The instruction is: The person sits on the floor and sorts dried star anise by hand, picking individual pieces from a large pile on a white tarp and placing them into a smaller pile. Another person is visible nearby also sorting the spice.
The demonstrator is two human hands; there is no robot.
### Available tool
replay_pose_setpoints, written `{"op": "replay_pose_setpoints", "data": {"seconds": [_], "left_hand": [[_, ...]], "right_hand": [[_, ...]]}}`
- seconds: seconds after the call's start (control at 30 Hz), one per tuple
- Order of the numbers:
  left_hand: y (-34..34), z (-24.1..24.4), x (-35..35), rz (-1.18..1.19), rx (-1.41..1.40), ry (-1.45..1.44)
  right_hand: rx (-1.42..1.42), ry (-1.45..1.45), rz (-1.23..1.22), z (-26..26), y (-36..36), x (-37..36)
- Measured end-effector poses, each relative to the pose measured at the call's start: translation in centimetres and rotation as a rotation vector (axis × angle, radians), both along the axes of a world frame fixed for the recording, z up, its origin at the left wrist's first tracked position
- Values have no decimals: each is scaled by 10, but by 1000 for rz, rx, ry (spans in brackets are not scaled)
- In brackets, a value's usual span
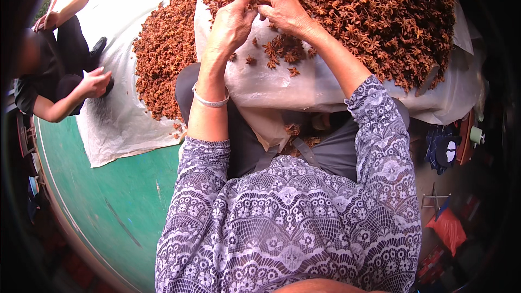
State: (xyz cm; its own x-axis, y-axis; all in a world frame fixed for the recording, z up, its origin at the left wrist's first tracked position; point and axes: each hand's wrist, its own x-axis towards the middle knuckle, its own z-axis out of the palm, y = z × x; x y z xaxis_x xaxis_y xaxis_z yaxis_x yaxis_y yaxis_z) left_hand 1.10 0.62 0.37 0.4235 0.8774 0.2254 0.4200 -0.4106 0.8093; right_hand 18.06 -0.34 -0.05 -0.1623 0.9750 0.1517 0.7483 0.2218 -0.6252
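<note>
A large heap of dried star anise (pixel 366 20) covers the plastic sheet (pixel 281 85) in front of me. My left hand (pixel 234 24), its wrist ringed by a silver bangle (pixel 211 99), meets my right hand (pixel 283 11) fingertip to fingertip at the heap's near left side. Both sets of fingers are bent and pinched around something small and brown, likely a star anise piece; it is mostly hidden. Loose star anise (pixel 285 49) lie on the sheet just below my right hand, and a few more sit around my left wrist.
A second reddish-brown pile (pixel 165 57) lies on a lower plastic sheet (pixel 118 138) to the left, over a green surface (pixel 122 195). Another person (pixel 61 69) sits at the far left, one hand raised. At the right are a folding stool (pixel 435 201) and a red bag (pixel 447 228).
</note>
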Motion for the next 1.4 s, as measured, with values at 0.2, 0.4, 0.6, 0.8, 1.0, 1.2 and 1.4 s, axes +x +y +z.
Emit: {"op": "replay_pose_setpoints", "data": {"seconds": [0.2,0.4,0.6,0.8,1.0,1.2,1.4], "left_hand": [[-3,18,0,-23,-218,-261],[3,23,-3,41,-454,-508],[7,20,-5,125,-529,-813],[21,18,-36,100,-541,-959],[22,36,-34,72,-791,-1387],[42,28,-35,558,-341,-782],[32,17,-20,384,291,-41]], "right_hand": [[-358,448,111,29,-3,13],[-429,764,26,44,-8,1],[-95,535,-119,24,-6,-13],[41,206,-145,11,-7,16],[-200,1067,-196,41,-35,21],[-734,665,426,73,-78,54],[187,-87,283,35,-104,24]]}}
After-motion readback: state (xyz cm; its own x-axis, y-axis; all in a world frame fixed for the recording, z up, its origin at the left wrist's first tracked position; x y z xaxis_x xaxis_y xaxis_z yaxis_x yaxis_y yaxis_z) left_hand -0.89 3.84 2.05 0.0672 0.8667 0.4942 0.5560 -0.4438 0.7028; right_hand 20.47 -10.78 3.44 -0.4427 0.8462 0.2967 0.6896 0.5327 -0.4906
